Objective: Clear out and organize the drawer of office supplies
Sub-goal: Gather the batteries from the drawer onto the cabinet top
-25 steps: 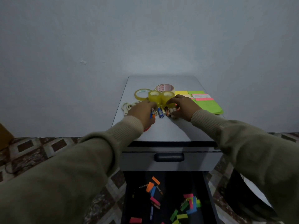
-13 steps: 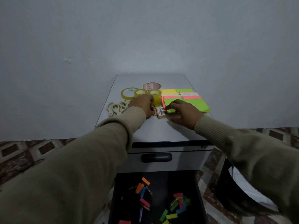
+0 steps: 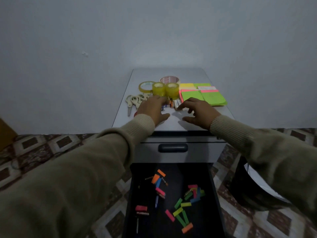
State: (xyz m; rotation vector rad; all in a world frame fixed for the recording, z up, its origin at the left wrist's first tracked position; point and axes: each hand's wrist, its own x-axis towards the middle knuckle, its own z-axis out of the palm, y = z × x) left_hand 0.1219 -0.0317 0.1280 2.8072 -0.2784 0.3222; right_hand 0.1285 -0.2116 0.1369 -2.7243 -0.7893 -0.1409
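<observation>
Both hands are over the front half of the cabinet top. Left hand (image 3: 153, 109) lies palm down, fingers reaching forward over small batteries (image 3: 173, 104); whether the fingertips pinch one I cannot tell, since the hand hides them. Right hand (image 3: 197, 111) hovers with fingers spread and bent like a claw, holding nothing that shows, its fingertips just beside the batteries.

Going by size: the cabinet (image 3: 173, 124) stands against the wall, its upper drawer shut, and the lower drawer (image 3: 212, 194) is pulled out below the arms. That drawer holds the scattered leftovers: many small coloured tabs (image 3: 178, 211), a few more batteries and what look like pens, all loose on the dark bottom. On the cabinet top the sorted things sit in groups: note pads (image 3: 207, 97) at the right, green with pink and yellow ones, tape rolls (image 3: 165, 89) in the middle, two yellow ones touching in front of a flatter roll and a wider one behind, scissors (image 3: 135, 100) at the left, and the batteries just in front of the tape.

Judging from this, the step in hand is lining up the batteries on top, part way through emptying the drawer. Next move, I judge, calls for nudging the batteries side by side without rolling them into the tape, then reaching down to the drawer for the tabs, which are small and flat and likely need fingertip pinches or a sweep into one pile.
</observation>
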